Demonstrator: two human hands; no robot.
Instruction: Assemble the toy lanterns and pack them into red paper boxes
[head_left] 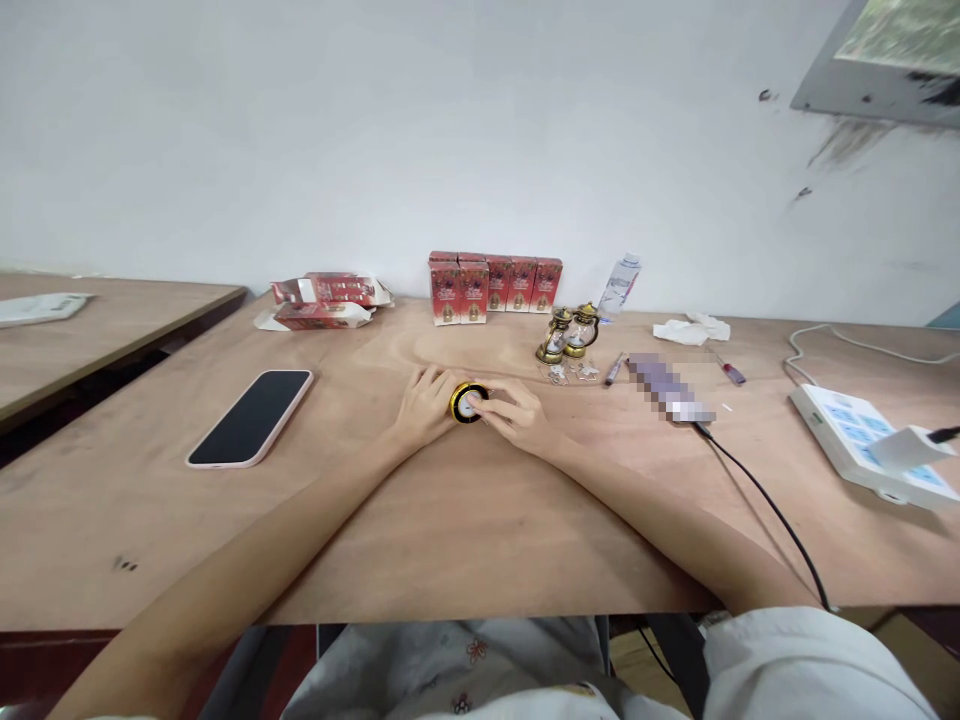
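Observation:
My left hand (429, 408) is wrapped around the side of a small lantern (458, 390), whose round underside with a gold rim and black ring faces me. At its pale centre, the fingertips of my right hand (517, 415) are pinched together and touch the base. Whether a smaller part sits between those fingertips is too small to tell. Beyond my right hand stand two gold-and-black lanterns (576, 340) with clear bodies and handles. Small white pieces (559, 374) lie in front of them.
Red boxes (472, 290) stand against the wall, with opened ones (322, 312) to their left. A phone (251, 420) lies left. On the right are a bottle (621, 285), tissue (690, 330), a screwdriver (731, 372), a blurred-out device (664, 385) on a black cable and a power strip (862, 440).

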